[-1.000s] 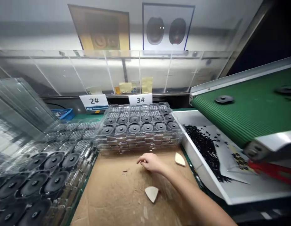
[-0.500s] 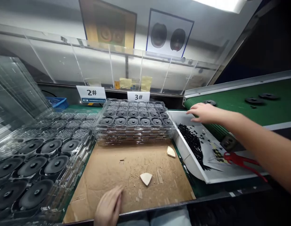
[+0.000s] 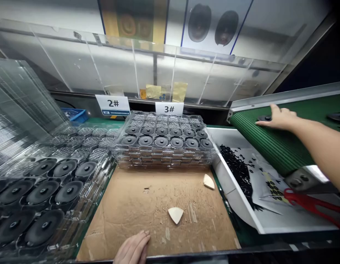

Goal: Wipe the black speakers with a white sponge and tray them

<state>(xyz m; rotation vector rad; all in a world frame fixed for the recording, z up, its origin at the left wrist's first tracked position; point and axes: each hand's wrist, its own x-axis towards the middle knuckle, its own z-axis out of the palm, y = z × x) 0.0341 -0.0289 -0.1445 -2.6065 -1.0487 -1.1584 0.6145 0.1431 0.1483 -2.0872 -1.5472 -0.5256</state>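
Observation:
My right hand lies on the green ribbed conveyor belt, its fingers over a black round speaker part. Another such part sits farther along the belt. My left hand rests at the near edge of a brown cardboard sheet, holding nothing. Two beige triangular pieces lie on the cardboard, the second nearer the stacked transparent trays. Those trays hold rows of black speaker parts.
A larger stack of transparent trays stands to the left. To the right, a white bin holds small black pieces, with red-handled scissors beside them. Labels 2# and 3# stand behind the trays, before a transparent panel.
My right hand has moved right along the belt onto the black part. My left hand has shifted slightly up and right on the cardboard. The view has tilted slightly.

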